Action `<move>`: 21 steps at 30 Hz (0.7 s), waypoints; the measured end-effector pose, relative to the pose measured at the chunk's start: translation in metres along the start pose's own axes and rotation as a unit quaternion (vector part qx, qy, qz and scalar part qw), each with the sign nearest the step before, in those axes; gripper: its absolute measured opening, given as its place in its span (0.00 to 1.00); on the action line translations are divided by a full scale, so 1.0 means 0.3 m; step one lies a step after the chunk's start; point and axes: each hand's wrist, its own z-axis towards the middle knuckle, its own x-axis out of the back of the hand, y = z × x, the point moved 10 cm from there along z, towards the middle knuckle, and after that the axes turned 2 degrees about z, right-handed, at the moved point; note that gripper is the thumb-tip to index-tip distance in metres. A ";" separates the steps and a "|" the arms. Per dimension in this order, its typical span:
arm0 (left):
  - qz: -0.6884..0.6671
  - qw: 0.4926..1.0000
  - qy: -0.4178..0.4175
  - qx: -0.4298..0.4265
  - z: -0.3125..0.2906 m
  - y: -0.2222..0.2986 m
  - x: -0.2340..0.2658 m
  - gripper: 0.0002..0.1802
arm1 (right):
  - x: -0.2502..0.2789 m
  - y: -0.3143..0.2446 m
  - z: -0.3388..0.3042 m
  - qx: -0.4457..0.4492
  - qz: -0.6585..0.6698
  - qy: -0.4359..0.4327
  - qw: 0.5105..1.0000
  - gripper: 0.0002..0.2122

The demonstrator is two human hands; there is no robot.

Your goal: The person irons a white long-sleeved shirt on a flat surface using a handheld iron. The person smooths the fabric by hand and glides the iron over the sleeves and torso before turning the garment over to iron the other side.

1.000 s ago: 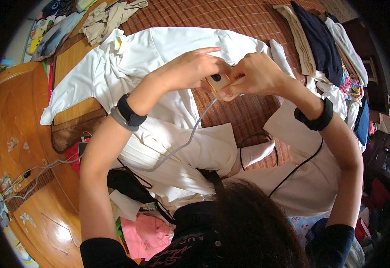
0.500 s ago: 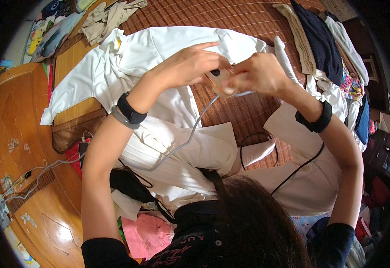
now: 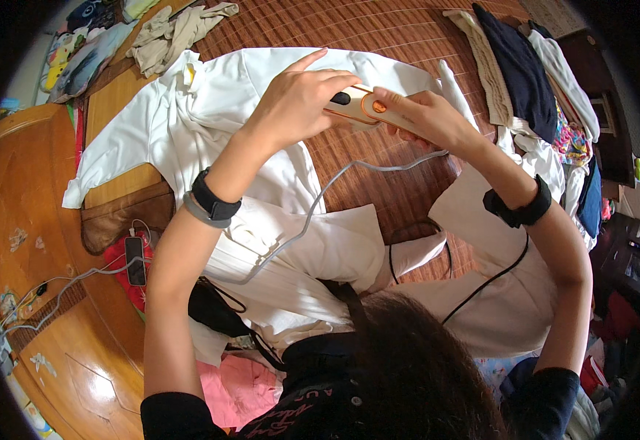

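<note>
Grey cable (image 3: 387,169) has swung rightward to the right hand (image 3: 441,121) | its fingers wrap the handle of a cream handheld appliance (image 3: 353,110), left hand's (image 3: 294,103) clasp the other end | held above the mat (image 3: 378,29) | white shirt (image 3: 224,88) laid out across mat's left edge, folds remaining

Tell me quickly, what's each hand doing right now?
Left hand: holding the left end of a white, orange-trimmed handheld device, one finger sticking out.
Right hand: closed around the other end of that device.
</note>
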 end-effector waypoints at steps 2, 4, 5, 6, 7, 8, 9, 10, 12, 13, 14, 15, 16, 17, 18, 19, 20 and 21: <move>0.001 1.000 -0.021 -0.002 -0.001 0.001 0.000 0.30 | -0.004 0.000 0.003 0.012 0.000 0.001 1.000 0.35; 0.004 0.999 -0.040 -0.005 0.002 -0.001 -0.011 0.29 | -0.002 -0.002 0.008 0.027 -0.002 0.004 1.000 0.35; -0.018 0.998 -0.063 0.012 0.004 -0.010 -0.028 0.29 | 0.008 -0.006 0.009 0.038 -0.006 0.017 0.999 0.34; -0.039 0.995 -0.086 0.027 0.002 -0.019 -0.045 0.29 | 0.014 -0.009 0.009 0.049 -0.009 0.030 0.998 0.34; -0.039 0.995 -0.086 0.026 0.001 -0.019 -0.044 0.29 | 0.005 0.008 0.022 0.050 -0.009 0.031 0.998 0.34; -0.035 0.995 -0.085 0.029 -0.002 -0.021 -0.040 0.29 | 0.002 0.022 0.041 0.065 -0.002 0.048 0.997 0.34; -0.033 0.996 -0.082 0.031 -0.006 -0.026 -0.041 0.29 | 0.007 0.009 0.042 0.079 0.003 0.065 0.995 0.34; -0.033 0.996 -0.081 0.029 -0.011 -0.028 -0.044 0.29 | 0.009 0.007 0.039 0.078 0.002 0.067 0.995 0.34; -0.027 0.999 -0.030 0.001 -0.019 -0.015 -0.018 0.25 | -0.017 0.003 0.033 0.057 0.018 0.031 0.998 0.34; -0.027 0.999 -0.029 0.001 -0.024 -0.019 -0.021 0.25 | -0.033 0.009 0.031 0.021 0.037 0.005 0.999 0.35; -0.031 0.999 -0.033 0.003 -0.030 -0.025 -0.025 0.26 | -0.036 0.010 0.037 0.022 0.037 0.006 0.999 0.35; -0.036 0.999 -0.036 0.005 -0.031 -0.027 -0.031 0.26 | -0.049 0.004 0.040 0.035 0.031 -0.005 0.999 0.35; -0.037 0.999 -0.036 0.003 -0.032 -0.028 -0.035 0.26 | -0.058 -0.002 0.042 0.049 0.025 -0.016 0.998 0.34; -0.035 0.998 -0.046 0.010 -0.032 -0.034 -0.045 0.27 | -0.056 0.003 0.042 0.048 0.025 -0.015 0.998 0.34; -0.031 0.998 -0.056 0.019 -0.036 -0.044 -0.053 0.27 | -0.048 -0.003 0.039 0.049 0.009 0.001 0.999 0.34; -0.031 0.998 -0.056 0.019 -0.038 -0.047 -0.056 0.27 | -0.041 -0.009 0.038 0.049 -0.007 0.017 0.999 0.33; -0.036 0.998 -0.048 0.022 -0.038 -0.053 -0.053 0.28 | -0.045 -0.012 0.041 0.050 -0.007 0.016 0.999 0.33; -0.041 0.998 -0.041 0.025 -0.043 -0.064 -0.051 0.29 | -0.046 -0.017 0.044 0.053 -0.002 0.023 0.998 0.33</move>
